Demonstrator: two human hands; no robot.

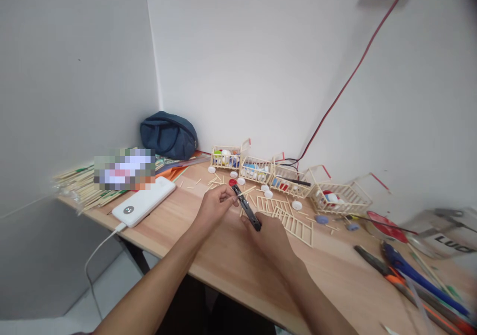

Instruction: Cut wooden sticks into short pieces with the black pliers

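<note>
My right hand [274, 235] is closed around a black clipper-like hand tool [246, 207], which points away from me over the table. My left hand [214, 208] pinches a thin wooden stick [247, 191], which crosses the tool near its far end. Whether the jaws touch the stick I cannot make out. Just right of the tool, flat ladder-shaped stick frames [298, 227] lie on the wood. Short cut sticks [216, 180] are scattered beyond my left hand, near a red bottle cap [232, 182].
Several small stick-built carts [257, 170] holding caps line the wall. A white power bank [149, 201], skewer bundles [82, 181] and a blue pouch [169, 135] are at left. Pliers with orange handles [395, 280], a blue-handled tool [417, 270] and a clear jar [443, 238] occupy the right.
</note>
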